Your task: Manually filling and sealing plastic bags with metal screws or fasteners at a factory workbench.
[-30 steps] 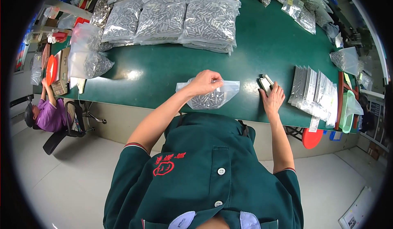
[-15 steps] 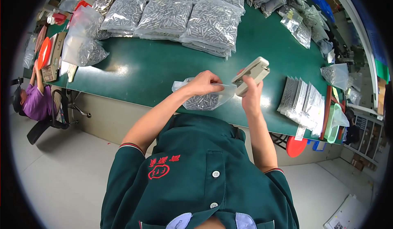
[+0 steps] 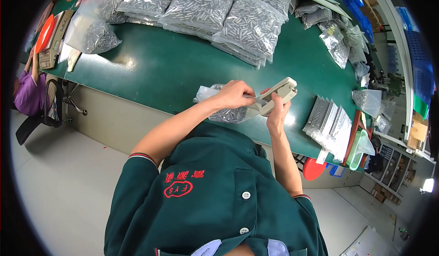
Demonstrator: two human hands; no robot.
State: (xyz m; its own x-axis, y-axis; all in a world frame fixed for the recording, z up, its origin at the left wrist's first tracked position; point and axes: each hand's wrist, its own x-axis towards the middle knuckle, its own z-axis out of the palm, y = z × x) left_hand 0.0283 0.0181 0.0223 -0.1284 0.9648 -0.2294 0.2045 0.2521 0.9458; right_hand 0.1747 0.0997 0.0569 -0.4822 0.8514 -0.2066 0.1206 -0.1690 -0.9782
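Note:
A clear plastic bag [image 3: 227, 114] with small metal pieces lies near the table's front edge. My left hand [image 3: 235, 94] pinches the gathered edge of its mouth and draws it to the right. In my right hand [image 3: 277, 111] is a beige hand-held bag sealer [image 3: 286, 90], tilted up to the right. The bag's open end reaches the sealer's lower end, at or between its jaws; I cannot tell exactly how far in. My fingers partly cover both the bag edge and the sealer.
Large bags of metal pins [image 3: 249, 27] are stacked at the back of the green table [image 3: 160, 73]. To the right lies a row of flat packets [image 3: 327, 125], beside a green tray [image 3: 355, 153]. Far left, a co-worker in a purple shirt [image 3: 32, 93] sits by a scale [image 3: 56, 41].
The sealer has come down and closer to my left hand, meeting the bag's mouth. My left hand has shifted slightly right with the bag edge. The whole view has turned somewhat.

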